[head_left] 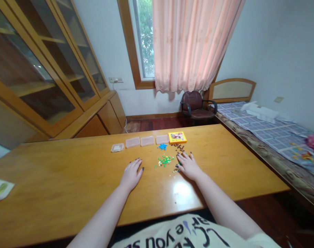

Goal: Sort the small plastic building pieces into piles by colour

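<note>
My left hand (132, 174) lies flat on the wooden table, fingers stretched out and holding nothing. My right hand (189, 166) rests on the table at the right edge of the small pieces, its fingers spread. Between the hands lies a loose heap of small green pieces (165, 161) mixed with some pale ones. Farther back is a small pile of blue pieces (162, 146). Brown pieces (180, 147) are scattered just beyond my right fingertips. Whatever lies under my right hand is hidden.
Behind the piles stand a yellow box (177, 137) and a row of several clear plastic trays (147, 141). One smaller container (117, 147) holds something pale. A white object (1, 189) sits at the table's left edge. Beyond are a chair (195, 103) and a bed (260, 127).
</note>
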Motion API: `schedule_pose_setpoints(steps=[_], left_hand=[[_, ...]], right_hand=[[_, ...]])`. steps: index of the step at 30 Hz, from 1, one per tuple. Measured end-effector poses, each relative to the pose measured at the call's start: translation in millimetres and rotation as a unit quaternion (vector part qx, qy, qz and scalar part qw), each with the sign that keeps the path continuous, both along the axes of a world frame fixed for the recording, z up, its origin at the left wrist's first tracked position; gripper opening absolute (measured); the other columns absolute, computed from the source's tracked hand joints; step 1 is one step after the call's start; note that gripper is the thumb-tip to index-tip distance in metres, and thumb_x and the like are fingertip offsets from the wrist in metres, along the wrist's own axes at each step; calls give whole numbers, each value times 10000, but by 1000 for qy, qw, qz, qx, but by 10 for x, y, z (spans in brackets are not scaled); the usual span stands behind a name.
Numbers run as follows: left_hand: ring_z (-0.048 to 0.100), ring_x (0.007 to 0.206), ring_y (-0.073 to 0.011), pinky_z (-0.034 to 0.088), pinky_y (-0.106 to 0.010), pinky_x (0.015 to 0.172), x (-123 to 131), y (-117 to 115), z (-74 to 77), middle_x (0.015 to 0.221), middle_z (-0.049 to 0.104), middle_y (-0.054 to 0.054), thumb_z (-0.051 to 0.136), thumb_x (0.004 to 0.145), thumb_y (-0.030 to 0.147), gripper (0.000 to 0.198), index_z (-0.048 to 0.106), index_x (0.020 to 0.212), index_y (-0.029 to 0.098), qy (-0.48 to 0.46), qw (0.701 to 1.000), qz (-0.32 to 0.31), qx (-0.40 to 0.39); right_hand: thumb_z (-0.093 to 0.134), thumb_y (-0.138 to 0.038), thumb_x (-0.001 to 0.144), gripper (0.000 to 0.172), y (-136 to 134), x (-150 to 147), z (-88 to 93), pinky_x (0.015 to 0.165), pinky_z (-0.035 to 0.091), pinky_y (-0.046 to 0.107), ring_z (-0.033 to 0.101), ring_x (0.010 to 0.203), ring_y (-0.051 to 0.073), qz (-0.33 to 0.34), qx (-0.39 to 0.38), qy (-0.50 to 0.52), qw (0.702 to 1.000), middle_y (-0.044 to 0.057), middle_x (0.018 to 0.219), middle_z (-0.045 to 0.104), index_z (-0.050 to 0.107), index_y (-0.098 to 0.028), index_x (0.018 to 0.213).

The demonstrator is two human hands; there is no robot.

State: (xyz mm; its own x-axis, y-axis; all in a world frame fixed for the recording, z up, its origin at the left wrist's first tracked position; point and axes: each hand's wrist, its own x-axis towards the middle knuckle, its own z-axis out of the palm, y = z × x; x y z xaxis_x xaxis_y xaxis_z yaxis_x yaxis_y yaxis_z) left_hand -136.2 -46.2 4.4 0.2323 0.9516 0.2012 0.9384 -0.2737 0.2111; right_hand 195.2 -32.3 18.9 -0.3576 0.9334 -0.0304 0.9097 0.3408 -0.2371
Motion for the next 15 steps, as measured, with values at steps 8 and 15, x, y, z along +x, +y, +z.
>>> schedule_pose_setpoints(steps=[8, 15], left_hand=[[325, 1311, -249, 227, -474, 1099, 979, -215, -56, 1415, 389, -99, 448, 842, 376, 530, 422, 1327, 166, 0, 995, -101, 3], [416, 1239, -262, 267, -458, 1080, 1068, -333, -17, 1324, 498, -111, 451, 828, 304, 435, 540, 1224, 148, 13, 997, -57, 56]], right_hand=[[370, -481, 892, 531, -188, 131, -56, 1084, 57, 544, 211, 1353, 263, -11, 42, 21, 999, 64, 1436, 350, 392, -237, 1363], [382, -491, 888, 536, -311, 141, -143, 1085, 69, 538, 215, 1347, 276, -38, 83, 12, 996, 58, 1437, 349, 418, -217, 1347]])
